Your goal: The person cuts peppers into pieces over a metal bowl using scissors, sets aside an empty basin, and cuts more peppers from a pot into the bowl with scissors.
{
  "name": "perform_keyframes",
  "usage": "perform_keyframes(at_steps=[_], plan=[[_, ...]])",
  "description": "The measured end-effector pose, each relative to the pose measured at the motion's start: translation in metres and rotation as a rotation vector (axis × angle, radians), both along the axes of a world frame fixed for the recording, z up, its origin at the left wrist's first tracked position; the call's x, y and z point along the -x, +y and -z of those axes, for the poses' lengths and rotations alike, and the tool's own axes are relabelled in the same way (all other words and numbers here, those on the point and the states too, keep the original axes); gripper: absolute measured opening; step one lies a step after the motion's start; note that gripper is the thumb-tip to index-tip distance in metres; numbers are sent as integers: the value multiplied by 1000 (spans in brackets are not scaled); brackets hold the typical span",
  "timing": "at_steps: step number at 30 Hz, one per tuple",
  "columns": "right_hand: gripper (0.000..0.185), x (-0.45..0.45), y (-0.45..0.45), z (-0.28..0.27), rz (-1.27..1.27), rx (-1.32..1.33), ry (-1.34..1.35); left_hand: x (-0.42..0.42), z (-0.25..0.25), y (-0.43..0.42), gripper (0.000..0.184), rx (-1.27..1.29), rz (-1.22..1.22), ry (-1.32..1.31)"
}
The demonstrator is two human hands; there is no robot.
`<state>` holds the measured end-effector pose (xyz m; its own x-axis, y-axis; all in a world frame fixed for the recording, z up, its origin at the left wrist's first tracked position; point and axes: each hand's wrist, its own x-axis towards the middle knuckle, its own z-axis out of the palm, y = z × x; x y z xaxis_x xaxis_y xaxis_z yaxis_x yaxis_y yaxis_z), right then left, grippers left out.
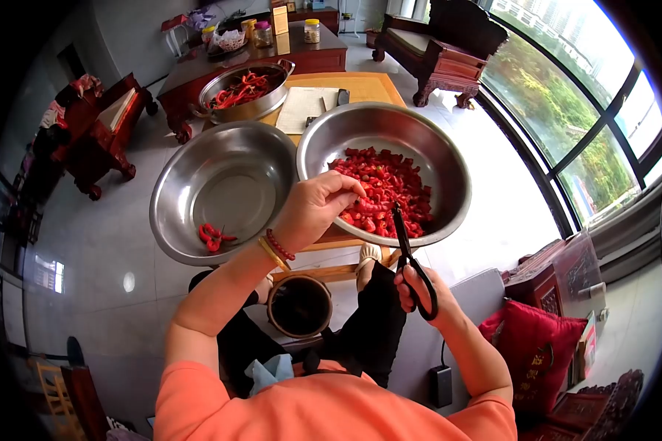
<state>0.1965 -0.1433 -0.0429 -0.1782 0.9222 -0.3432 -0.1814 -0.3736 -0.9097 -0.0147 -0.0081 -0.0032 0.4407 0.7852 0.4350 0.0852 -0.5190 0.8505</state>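
Note:
My left hand [318, 207] is over the near left side of the right steel basin [452, 158], its thumb and fingers pinched on a red chili pepper that blends with the pieces below. Many cut red chili pieces [386, 180] lie in that basin. Black scissors [403, 246] are in my right hand [435, 295], which grips their handles near the basin's front rim. The blades point away from me over the basin edge and look nearly closed. To the left, another steel basin [235, 187] holds a few whole red chilies [213, 237].
Behind the basins stand a steel pot [261, 109] of whole red chilies and a notebook [305, 106] on a wooden table [375, 87]. A dark-mouthed bucket [299, 306] sits on the floor between my legs. A red cushion [533, 353] lies at right.

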Motion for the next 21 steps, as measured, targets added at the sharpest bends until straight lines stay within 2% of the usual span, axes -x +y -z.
perform_keyframes(at_steps=[4,7,10,15,21], plan=[[35,-9,-2,5,19,72,57,-9,6,4,8,-89,-50,3],[42,-15,-5,6,5,40,-24,-11,10,8,9,-154,-53,9],[45,-19,-7,4,-124,-19,-243,-13,10,7,9,-138,-57,-19],[45,-10,-4,2,-160,-81,-153,-23,9,-2,8,-189,30,-1],[42,-6,-3,4,-74,6,-163,-26,11,-2,8,-135,39,-2]])
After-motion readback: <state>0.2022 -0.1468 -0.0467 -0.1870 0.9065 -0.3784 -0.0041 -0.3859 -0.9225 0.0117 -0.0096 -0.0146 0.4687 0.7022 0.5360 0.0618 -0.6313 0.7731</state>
